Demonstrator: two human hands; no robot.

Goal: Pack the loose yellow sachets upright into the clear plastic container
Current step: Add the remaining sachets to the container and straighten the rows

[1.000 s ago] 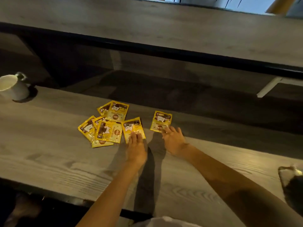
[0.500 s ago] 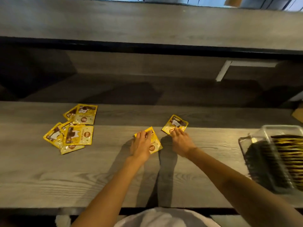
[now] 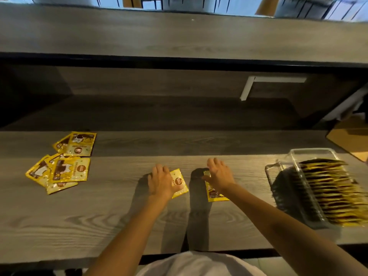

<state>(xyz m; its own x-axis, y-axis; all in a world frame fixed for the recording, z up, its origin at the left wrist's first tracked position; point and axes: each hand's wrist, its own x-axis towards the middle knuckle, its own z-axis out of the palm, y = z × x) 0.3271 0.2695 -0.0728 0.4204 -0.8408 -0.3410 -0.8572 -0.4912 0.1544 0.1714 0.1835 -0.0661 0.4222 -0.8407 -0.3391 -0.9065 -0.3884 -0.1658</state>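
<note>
Both hands are down on the grey wood-grain tabletop point(image 3: 199, 222), each on one flat yellow foil sachet. My left hand point(image 3: 161, 181) lies palm-down with fingers spread over the left sachet point(image 3: 179, 183), pressing it to the wood, not pinching; most of the packet sticks out to the hand's right. My right hand point(image 3: 219, 176) has fingers splayed forward while the thumb side holds the right sachet point(image 3: 214, 193), which hangs out below the palm toward me. Whether that packet is pinched or only pressed down, I cannot tell; the palm hides it.

Clear rectangular plastic container point(image 3: 288, 188) sits well to the right of my right hand, already lined with upright yellow sachets point(image 3: 330, 188) edge-on in a row. A loose pile of yellow sachets point(image 3: 63, 168) lies far left of my left hand, overlapping flat.

Step in hand, my guess: gather these two and carry them right. To do it well, slide each packet toward me until an edge lifts, then pinch at the short edge. Stack the two face to face, turn them edge-down, and slot them into the gap at the container's near-left wall so the row doesn't topple. Foil looks slippery, so grip firmly.
</note>
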